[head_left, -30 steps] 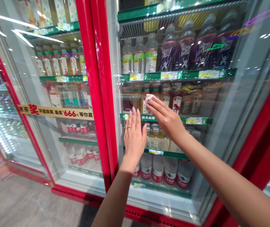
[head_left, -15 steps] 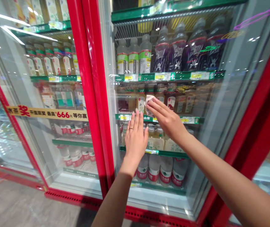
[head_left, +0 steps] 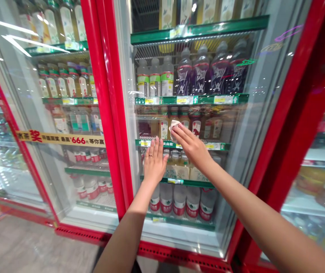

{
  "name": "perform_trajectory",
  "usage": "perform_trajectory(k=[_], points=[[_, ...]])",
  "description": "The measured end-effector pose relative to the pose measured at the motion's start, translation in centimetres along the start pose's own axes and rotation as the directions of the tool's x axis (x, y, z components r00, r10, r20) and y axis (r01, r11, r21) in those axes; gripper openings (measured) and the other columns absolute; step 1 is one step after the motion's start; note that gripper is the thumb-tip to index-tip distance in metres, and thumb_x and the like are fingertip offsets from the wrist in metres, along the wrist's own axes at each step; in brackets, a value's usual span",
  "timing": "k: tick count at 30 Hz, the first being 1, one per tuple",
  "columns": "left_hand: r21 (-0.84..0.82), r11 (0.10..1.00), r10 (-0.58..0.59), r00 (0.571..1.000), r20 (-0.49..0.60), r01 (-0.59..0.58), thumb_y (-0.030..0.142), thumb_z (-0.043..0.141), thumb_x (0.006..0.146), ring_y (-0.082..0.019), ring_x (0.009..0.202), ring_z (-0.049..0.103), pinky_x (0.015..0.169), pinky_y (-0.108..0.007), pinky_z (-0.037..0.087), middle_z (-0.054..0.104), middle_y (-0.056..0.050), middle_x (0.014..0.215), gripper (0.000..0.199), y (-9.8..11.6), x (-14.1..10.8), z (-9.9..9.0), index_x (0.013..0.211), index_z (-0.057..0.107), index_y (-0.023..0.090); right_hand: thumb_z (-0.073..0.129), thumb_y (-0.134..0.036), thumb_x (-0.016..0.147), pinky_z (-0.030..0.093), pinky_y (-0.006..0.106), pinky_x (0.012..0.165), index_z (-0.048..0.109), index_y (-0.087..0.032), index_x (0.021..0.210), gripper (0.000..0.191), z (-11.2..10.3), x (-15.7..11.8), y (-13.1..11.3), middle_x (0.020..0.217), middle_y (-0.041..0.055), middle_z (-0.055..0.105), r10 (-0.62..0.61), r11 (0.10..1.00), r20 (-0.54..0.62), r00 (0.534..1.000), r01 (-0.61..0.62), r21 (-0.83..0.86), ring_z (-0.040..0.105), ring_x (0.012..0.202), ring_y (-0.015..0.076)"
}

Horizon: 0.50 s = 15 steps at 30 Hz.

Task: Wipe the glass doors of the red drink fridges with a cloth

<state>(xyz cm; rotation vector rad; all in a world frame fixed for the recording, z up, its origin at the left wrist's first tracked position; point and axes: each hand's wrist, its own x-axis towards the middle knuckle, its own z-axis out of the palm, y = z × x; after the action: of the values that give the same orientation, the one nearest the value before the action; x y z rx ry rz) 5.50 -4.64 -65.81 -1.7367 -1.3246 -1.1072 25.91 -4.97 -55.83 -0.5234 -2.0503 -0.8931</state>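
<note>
My view now takes in more top shelf (head_left: 231,26), but the white cloth (head_left: 174,123) stays against the same patch of glass door (head_left: 243,151). My right hand (head_left: 192,147) presses it, fingers together; my left hand (head_left: 154,165) lies flat, thumb apart.

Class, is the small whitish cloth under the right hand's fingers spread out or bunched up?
Bunched up: only a small, creased patch of the whitish cloth shows beside the right hand.
</note>
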Motion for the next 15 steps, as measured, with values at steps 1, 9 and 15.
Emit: perform_trajectory(k=[1,9,15], points=[[0.003,1.000,-0.002,1.000,0.002,0.002,0.039,0.038,0.115,-0.024,0.171,0.019,0.140,-0.047,0.023,0.013,-0.009,0.184,0.082,0.0,0.0,0.1,0.172,-0.020,0.025,0.044,-0.002,0.107,0.046,0.051,0.133,0.022,-0.029,0.175,0.076,-0.3,-0.6,0.1,0.169,0.0061,0.053,-0.016,1.000,0.023,1.000,0.016,0.006,0.040,0.163,0.0257],[-0.048,0.998,-0.049,0.997,0.052,0.051,0.040,0.035,0.115,-0.025,0.171,0.018,0.139,-0.049,0.023,0.015,-0.011,0.183,0.078,0.4,0.2,-0.2,0.174,-0.014,0.023,0.042,-0.007,0.108,0.042,0.057,0.134,0.025,-0.036,0.174,0.074,-2.7,-1.8,1.8,0.171,0.0045,0.052,0.184,0.982,-0.015,0.983,-0.185,-0.040,0.037,0.164,0.0259],[-0.071,0.997,-0.024,0.998,0.058,0.028,0.032,0.035,0.114,-0.021,0.171,0.018,0.140,-0.045,0.021,0.020,-0.011,0.183,0.071,3.8,2.2,-1.1,0.177,0.004,0.019,0.039,-0.006,0.109,0.043,0.055,0.133,0.029,-0.029,0.174,0.069,-2.3,-2.5,1.6,0.169,0.0086,0.054,0.083,0.997,0.036,0.996,-0.083,0.002,0.037,0.164,0.0256]])
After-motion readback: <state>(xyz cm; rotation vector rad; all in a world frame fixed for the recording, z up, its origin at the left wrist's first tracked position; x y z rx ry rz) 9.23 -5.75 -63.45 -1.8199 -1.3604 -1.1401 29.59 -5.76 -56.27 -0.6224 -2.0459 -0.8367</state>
